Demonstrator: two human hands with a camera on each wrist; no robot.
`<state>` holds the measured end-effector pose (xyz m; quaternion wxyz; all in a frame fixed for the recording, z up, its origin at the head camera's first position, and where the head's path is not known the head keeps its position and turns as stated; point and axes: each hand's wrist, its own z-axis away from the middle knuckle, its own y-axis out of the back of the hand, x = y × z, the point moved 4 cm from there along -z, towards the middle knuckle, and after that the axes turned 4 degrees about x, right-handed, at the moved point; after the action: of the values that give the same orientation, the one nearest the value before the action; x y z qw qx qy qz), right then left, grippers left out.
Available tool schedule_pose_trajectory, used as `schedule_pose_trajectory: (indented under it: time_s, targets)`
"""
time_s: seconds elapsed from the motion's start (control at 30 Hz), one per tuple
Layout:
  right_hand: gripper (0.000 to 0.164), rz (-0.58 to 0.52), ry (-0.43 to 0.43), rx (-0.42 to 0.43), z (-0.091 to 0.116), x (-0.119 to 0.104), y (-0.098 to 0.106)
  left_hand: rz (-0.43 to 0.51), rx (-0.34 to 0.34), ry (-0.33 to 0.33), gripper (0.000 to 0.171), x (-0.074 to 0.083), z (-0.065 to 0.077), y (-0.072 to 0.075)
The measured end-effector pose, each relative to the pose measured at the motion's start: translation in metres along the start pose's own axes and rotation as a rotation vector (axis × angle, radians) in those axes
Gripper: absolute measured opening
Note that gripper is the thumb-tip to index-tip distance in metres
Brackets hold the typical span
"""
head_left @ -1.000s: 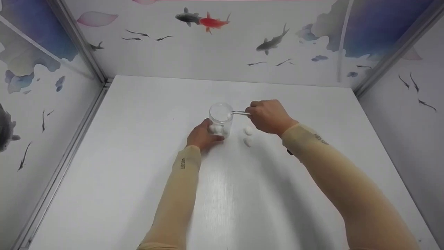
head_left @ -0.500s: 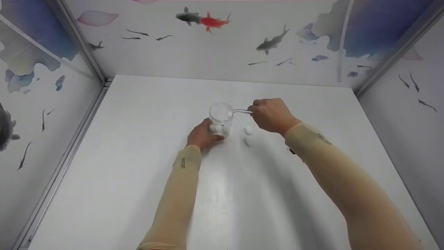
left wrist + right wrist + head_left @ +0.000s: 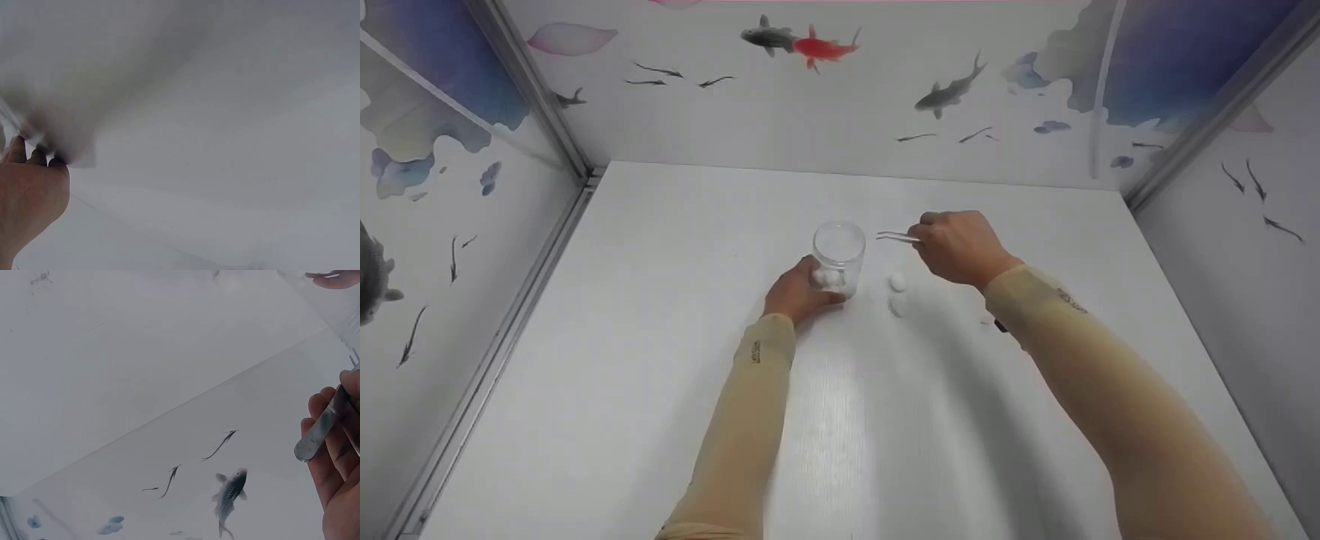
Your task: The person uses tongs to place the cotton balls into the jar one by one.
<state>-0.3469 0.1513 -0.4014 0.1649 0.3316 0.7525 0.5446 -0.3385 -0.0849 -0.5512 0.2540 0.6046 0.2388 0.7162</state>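
Note:
A clear plastic jar point(image 3: 838, 255) stands lidless on the white table, with several white cotton-like balls point(image 3: 829, 278) in its lower part. My left hand point(image 3: 799, 291) grips the jar low on its near left side. To the jar's right, my right hand point(image 3: 960, 244) holds metal tweezers point(image 3: 896, 237), whose two tips stand apart, just off the rim, with nothing between them. In the right wrist view, the rounded end of the tweezers point(image 3: 315, 441) lies across the curled fingers. Two white balls point(image 3: 897, 282) lie on the table between jar and right forearm.
White panels with painted fish point(image 3: 825, 49) enclose the table point(image 3: 682, 225) at the back and both sides, joined by metal corner posts point(image 3: 574, 142). A small pale object point(image 3: 986, 319) lies near my right wrist.
The tweezers held a white ball at the jar's mouth; the ball has left their tips, and my right hand has drawn back to the right. The left hand has stayed on the jar.

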Motion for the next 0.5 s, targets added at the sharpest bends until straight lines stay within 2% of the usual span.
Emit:
schedule_pose_trajectory:
  time_s: [0.17,0.5]
  targets:
    - [0.009,-0.007,-0.038,-0.014,0.011,0.013,-0.006,-0.01,0.003,-0.003,0.09,0.002,0.001,0.002]
    - [0.006,-0.034,-0.114,-0.128,0.044,0.026,-0.038,0.003,-0.006,-0.008,0.094,0.001,0.002,0.002]
